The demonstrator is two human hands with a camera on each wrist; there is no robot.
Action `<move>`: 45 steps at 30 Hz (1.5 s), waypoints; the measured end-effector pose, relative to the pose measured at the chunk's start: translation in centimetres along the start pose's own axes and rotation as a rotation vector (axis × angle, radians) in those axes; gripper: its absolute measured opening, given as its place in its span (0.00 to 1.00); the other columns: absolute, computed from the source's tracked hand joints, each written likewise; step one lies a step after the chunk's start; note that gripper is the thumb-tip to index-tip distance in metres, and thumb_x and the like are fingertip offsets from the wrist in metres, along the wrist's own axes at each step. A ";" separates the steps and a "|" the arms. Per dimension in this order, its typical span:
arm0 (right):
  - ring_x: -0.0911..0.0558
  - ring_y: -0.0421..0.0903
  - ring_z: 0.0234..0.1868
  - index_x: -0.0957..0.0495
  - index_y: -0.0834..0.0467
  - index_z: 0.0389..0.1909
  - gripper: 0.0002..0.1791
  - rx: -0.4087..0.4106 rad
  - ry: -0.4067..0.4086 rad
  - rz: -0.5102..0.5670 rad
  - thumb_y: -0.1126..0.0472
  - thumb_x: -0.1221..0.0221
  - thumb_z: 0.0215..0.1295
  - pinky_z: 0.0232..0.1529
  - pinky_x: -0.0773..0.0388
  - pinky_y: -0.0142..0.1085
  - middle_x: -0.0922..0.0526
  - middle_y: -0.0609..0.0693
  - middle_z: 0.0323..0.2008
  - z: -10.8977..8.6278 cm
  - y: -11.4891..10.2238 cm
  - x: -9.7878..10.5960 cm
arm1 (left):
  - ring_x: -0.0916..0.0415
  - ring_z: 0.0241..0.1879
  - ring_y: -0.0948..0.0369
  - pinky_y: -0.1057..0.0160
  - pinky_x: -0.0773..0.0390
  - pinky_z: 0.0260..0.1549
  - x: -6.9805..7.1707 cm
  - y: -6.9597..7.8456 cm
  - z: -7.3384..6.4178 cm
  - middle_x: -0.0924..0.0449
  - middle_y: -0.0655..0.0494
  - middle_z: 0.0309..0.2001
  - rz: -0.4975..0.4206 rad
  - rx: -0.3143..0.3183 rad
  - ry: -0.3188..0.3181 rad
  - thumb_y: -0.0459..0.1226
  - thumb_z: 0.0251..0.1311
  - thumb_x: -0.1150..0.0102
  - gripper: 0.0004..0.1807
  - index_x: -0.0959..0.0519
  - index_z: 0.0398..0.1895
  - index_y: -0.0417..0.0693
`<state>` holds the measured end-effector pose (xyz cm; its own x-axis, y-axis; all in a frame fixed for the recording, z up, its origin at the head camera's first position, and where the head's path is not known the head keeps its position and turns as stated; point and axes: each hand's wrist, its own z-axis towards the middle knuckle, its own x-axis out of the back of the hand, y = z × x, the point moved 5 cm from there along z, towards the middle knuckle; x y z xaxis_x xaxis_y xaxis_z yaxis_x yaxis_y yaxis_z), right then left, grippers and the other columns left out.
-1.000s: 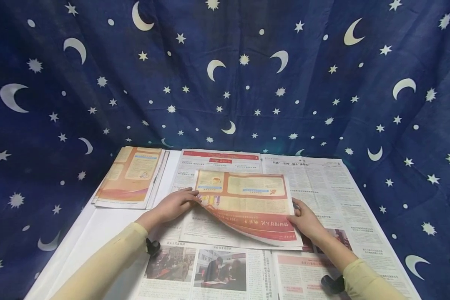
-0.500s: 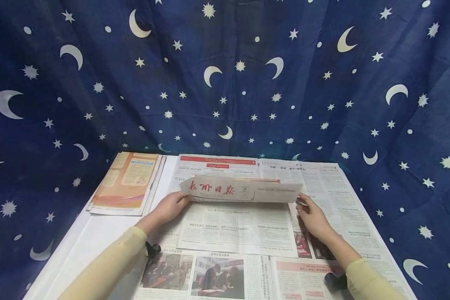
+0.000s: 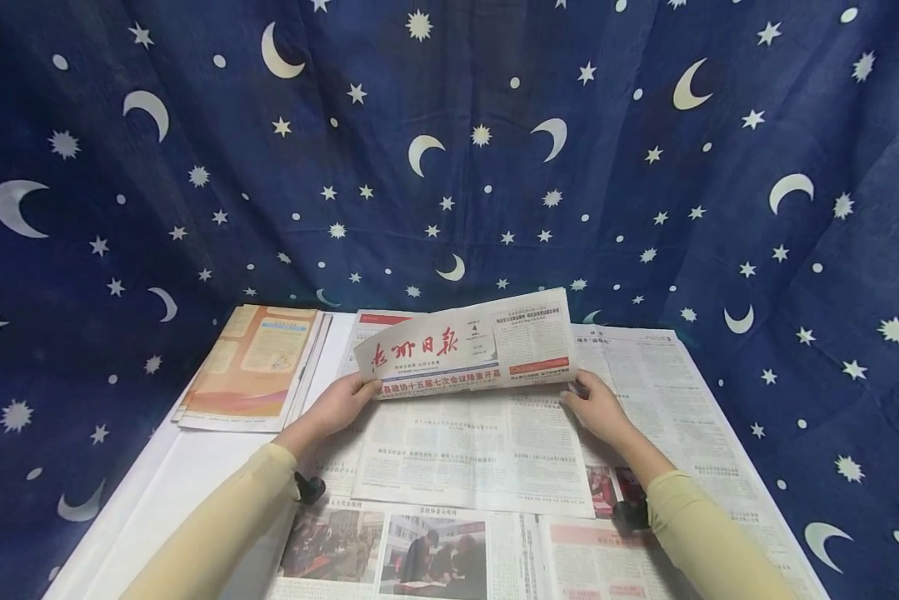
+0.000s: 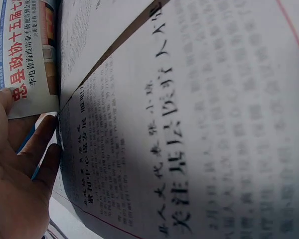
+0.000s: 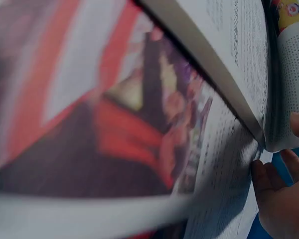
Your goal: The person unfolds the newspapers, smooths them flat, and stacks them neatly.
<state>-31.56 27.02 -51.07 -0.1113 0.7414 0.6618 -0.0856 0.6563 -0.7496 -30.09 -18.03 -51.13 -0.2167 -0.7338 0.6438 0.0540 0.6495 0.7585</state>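
Note:
A newspaper section (image 3: 471, 346) with a red masthead stands tilted up, its printed front facing me and its right end higher than its left. My left hand (image 3: 338, 402) pinches its lower left corner; in the left wrist view the thumb of this hand (image 4: 20, 169) lies on the front, fingers behind. At the lower right corner my right hand (image 3: 599, 404) holds the section between thumb and fingers. Beneath lies a flat, text-covered newspaper page (image 3: 471, 462); whether it joins the held section is hidden. In the right wrist view the right hand (image 5: 284, 199) shows only partly.
A wide spread newspaper (image 3: 659, 417) with photos covers much of the white table (image 3: 167, 492). A stack of folded newspapers (image 3: 254, 358) with orange pages sits at the back left. Behind the table hangs a dark blue curtain (image 3: 359, 158) with moons and stars.
The newspaper section lay with its orange side up, near edge slightly raised. Both hands have turned that edge up and away, bringing the masthead into view, and the section now stands higher.

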 end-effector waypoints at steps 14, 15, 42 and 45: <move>0.29 0.60 0.69 0.27 0.55 0.71 0.31 -0.062 0.053 0.033 0.39 0.50 0.77 0.70 0.36 0.59 0.25 0.58 0.68 1.7 0.1 -0.3 | 0.22 0.52 0.54 0.51 0.24 0.52 0.2 -0.4 0.0 0.23 0.50 0.65 -0.033 -0.027 -0.047 0.46 0.73 0.41 0.30 0.32 0.75 0.52; 0.29 0.60 0.70 0.27 0.54 0.70 0.31 -0.058 0.058 0.036 0.39 0.50 0.77 0.70 0.36 0.58 0.25 0.58 0.68 1.8 0.1 -0.3 | 0.23 0.54 0.55 0.51 0.25 0.54 0.2 -0.5 0.1 0.23 0.50 0.66 -0.030 -0.036 -0.045 0.45 0.73 0.40 0.30 0.31 0.75 0.52; 0.23 0.52 0.43 0.23 0.63 0.59 0.30 -0.050 0.174 0.165 0.40 0.47 0.77 0.41 0.23 0.38 0.18 0.60 0.48 1.2 -2.0 2.0 | 0.19 0.49 0.53 0.49 0.17 0.47 3.1 3.7 0.8 0.17 0.48 0.54 -0.234 -0.130 0.199 0.58 0.77 0.55 0.30 0.28 0.69 0.49; 0.25 0.50 0.39 0.23 0.62 0.59 0.29 -0.047 0.180 0.173 0.40 0.47 0.77 0.37 0.25 0.36 0.19 0.58 0.44 1.3 -2.1 2.0 | 0.19 0.49 0.52 0.51 0.15 0.44 3.1 3.8 1.1 0.18 0.47 0.56 -0.252 -0.100 0.213 0.59 0.77 0.55 0.30 0.28 0.69 0.50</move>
<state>-32.86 26.99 -48.20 0.0580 0.8535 0.5178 -0.0341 0.5201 -0.8534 -31.64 -17.57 -46.37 -0.0278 -0.9006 0.4337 0.1226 0.4275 0.8957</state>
